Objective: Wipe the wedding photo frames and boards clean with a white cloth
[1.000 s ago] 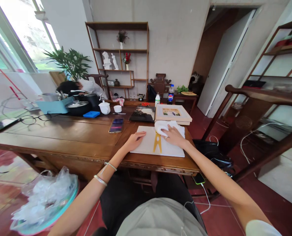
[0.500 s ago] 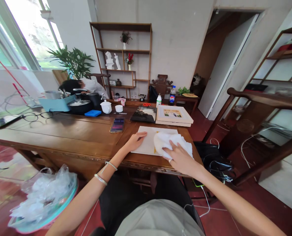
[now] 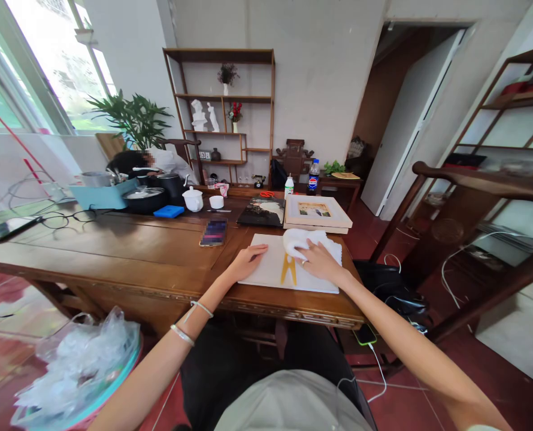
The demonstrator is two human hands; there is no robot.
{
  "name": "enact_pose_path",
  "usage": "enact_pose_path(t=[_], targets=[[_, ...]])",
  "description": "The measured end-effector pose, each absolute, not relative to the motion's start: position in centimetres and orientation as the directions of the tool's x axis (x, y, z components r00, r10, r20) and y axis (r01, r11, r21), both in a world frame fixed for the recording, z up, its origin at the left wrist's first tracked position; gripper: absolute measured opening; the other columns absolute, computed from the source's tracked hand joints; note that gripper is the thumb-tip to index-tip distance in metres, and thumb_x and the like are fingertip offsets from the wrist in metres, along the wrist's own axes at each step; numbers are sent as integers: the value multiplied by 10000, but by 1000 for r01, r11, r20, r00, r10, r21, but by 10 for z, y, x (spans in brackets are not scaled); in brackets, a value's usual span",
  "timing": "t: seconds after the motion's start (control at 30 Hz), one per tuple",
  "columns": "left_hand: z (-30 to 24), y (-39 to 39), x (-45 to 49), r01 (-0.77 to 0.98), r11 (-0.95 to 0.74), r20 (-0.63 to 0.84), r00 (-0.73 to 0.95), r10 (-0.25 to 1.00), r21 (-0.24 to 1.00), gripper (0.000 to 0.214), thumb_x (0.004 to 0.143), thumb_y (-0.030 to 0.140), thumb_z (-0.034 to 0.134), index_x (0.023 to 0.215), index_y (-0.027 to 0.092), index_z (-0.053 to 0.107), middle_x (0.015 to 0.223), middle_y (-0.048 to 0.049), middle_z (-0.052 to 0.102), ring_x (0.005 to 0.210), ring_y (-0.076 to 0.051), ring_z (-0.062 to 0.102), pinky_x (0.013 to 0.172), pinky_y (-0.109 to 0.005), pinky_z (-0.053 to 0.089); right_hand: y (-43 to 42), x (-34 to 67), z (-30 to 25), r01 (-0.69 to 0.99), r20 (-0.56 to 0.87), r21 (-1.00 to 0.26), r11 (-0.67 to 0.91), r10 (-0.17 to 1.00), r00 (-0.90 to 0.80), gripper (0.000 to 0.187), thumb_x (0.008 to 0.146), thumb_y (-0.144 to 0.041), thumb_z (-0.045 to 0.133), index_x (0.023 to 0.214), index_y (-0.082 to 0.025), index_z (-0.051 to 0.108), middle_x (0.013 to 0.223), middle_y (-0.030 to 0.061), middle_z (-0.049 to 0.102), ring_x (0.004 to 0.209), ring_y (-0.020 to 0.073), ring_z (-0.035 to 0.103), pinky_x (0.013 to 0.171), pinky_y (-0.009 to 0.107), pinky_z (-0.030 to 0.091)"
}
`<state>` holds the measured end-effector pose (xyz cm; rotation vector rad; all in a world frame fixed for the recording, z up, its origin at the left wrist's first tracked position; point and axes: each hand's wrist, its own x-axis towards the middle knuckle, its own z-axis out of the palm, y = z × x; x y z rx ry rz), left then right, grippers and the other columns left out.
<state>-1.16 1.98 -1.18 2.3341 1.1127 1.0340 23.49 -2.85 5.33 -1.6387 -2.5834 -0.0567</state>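
Note:
A white board with a yellow shape on it lies at the near right edge of the wooden table. My left hand rests flat on the board's left edge, fingers stretched out. My right hand presses a crumpled white cloth onto the board's far right part, fingers laid over the cloth.
A framed picture and a dark picture lie beyond the board; a phone lies to the left. Pots, a teapot and cables sit at the table's far left, where another person sits. A wooden chair stands right; a plastic-filled basin lower left.
My right hand slid the cloth toward me over the board, hiding the yellow shape, then pushed it back to the far right part. The left hand stayed put.

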Motion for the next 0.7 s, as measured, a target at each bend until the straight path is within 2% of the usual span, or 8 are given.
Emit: enact_pose_path(t=[0.07, 0.17, 0.3, 0.4, 0.53, 0.7], targets=[[-11, 19, -12, 522, -625, 459, 423, 781, 581, 383, 841, 256, 421, 1153, 168, 625, 1265, -52, 577, 1199, -198, 515, 1074, -373, 344, -54, 231, 56, 885, 91, 0, 465, 882, -463, 430, 910, -289, 349, 1301, -181, 491, 1309, 143, 505, 1310, 331, 276, 1011, 519, 229], [-10, 18, -12, 532, -622, 454, 426, 783, 574, 392, 846, 261, 413, 1157, 149, 622, 1266, -64, 576, 1195, -202, 519, 1071, -366, 348, -93, 228, 61, 857, 76, -21, 514, 856, -512, 421, 882, -238, 378, 1279, -207, 515, 1373, 129, 437, 1305, 343, 283, 1005, 524, 245], [-11, 18, -12, 527, -627, 462, 423, 779, 575, 389, 847, 260, 414, 1152, 146, 626, 1262, -65, 580, 1191, -201, 521, 1069, -357, 352, -114, 231, 65, 838, 45, -89, 539, 842, -537, 417, 909, -307, 355, 1291, -224, 502, 1396, 115, 410, 1329, 332, 251, 1023, 506, 246], [-12, 20, -12, 525, -625, 467, 415, 781, 578, 380, 844, 263, 420, 1143, 164, 632, 1254, -52, 587, 1189, -200, 524, 1070, -359, 349, -93, 237, 60, 840, 23, -130, 527, 848, -529, 446, 922, -334, 325, 1331, -211, 452, 1387, 116, 429, 1350, 323, 209, 1041, 508, 218], [-11, 20, -12, 524, -630, 466, 424, 776, 573, 391, 844, 269, 418, 1146, 138, 629, 1251, -74, 587, 1186, -200, 527, 1067, -359, 354, -41, 239, 53, 891, 54, -124, 436, 900, -433, 477, 936, -382, 292, 1360, -197, 410, 1409, 125, 400, 1363, 317, 171, 1051, 518, 177], [-9, 19, -12, 520, -622, 459, 421, 783, 585, 369, 837, 261, 434, 1131, 173, 640, 1248, -51, 590, 1188, -205, 526, 1070, -382, 350, -7, 229, 56, 925, 60, -108, 365, 931, -360, 475, 944, -371, 274, 1365, -191, 400, 1406, 129, 404, 1351, 333, 195, 1033, 549, 176]])
